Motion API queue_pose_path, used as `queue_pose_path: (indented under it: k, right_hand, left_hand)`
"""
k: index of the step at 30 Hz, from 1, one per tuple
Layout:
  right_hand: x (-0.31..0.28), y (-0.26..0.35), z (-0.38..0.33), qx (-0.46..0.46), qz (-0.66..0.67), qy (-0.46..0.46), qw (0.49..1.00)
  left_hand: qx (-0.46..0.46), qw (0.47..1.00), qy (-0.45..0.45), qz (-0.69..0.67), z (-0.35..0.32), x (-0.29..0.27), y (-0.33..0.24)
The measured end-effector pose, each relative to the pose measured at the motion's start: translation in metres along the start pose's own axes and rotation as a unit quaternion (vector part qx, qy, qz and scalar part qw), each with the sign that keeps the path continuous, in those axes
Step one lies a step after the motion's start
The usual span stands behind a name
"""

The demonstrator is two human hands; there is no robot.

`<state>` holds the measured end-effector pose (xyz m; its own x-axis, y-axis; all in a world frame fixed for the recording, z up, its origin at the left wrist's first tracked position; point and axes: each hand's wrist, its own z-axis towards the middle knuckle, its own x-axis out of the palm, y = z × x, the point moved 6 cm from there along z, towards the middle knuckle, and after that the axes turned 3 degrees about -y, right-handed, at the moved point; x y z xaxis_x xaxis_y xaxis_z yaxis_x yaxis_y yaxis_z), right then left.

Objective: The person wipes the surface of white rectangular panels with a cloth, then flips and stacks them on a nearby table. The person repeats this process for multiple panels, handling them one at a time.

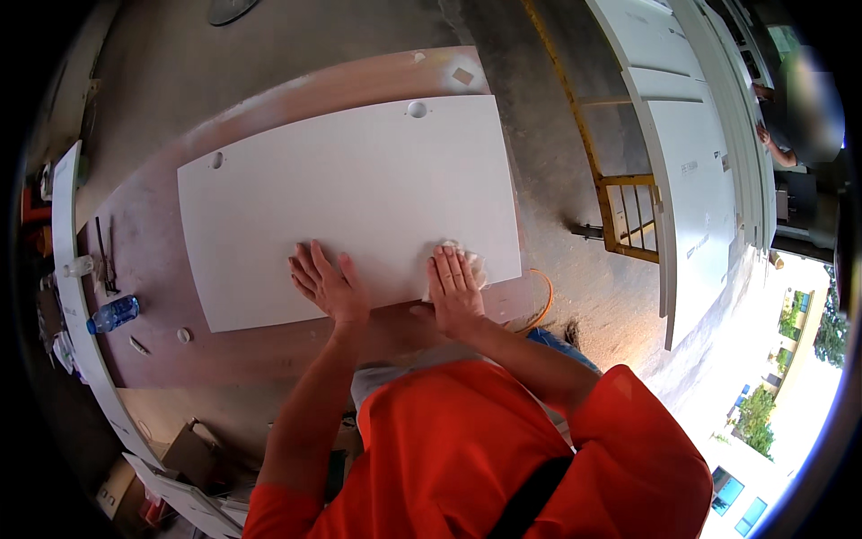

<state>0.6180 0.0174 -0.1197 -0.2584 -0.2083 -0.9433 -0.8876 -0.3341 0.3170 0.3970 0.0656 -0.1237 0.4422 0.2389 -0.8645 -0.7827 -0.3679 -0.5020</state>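
A white rectangular panel (350, 180) lies flat on a reddish-brown worktable (269, 355) in front of me. Two round recesses show near its far edge, one toward each side. My left hand (328, 286) rests on the near part of the panel, fingers stretched and slightly spread, nothing in it. Near the panel's right front corner, my right hand (456, 289) presses a crumpled white cloth (476, 265) against the surface. Its fingers lie close together over the cloth, and part of the cloth is hidden beneath them.
A blue-tinted plastic bottle (114, 314), a small white round piece (184, 335) and dark slim tools (106, 256) lie at the table's left. An orange hose (546, 296) curves by the right edge. Farther right, a yellow metal frame (603, 193) stands beside stacked white panels (691, 198); another person is beyond.
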Motion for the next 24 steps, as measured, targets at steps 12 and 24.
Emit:
queue_pose_path:
  k: [12,24]
  right_hand:
    - [0.031,0.104,0.036,0.044,-0.069,-0.045,0.996]
    - [0.112,0.403,0.165,-0.348,-0.037,0.042,0.936]
  left_hand:
    - [-0.177,0.919,-0.074,-0.344,0.037,-0.161,0.304]
    - [-0.311,0.715,-0.034,-0.625,0.024,-0.171,0.328]
